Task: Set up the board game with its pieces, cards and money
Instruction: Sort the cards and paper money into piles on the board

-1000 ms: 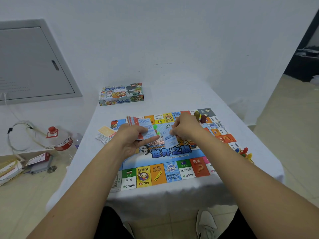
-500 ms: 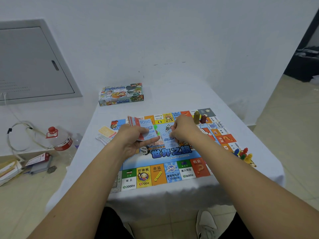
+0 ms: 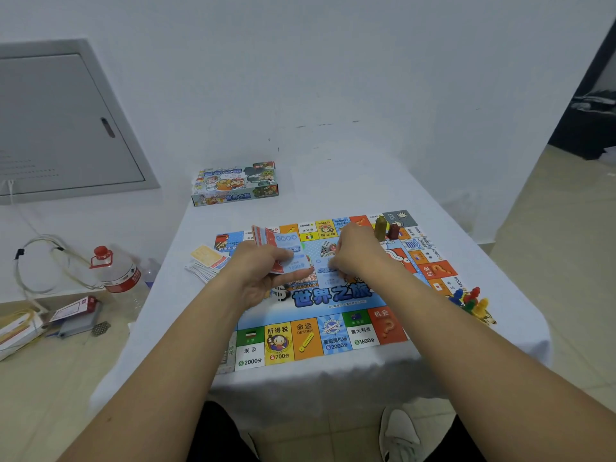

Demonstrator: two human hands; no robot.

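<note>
1. The left hand [image 3: 263, 275] gripped the stack of play money [image 3: 283, 251] – unchanged.
2. The right hand [image 3: 358, 253] had lowered a pinched blue note [image 3: 328, 273] onto the board [image 3: 333, 328] beside that grip – dealing continued.

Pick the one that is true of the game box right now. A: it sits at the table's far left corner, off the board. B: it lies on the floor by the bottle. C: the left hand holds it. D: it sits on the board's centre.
A: the game box rests on the white table at its far left corner, clear of the board, while the left hand grips a stack of cards instead.
</note>
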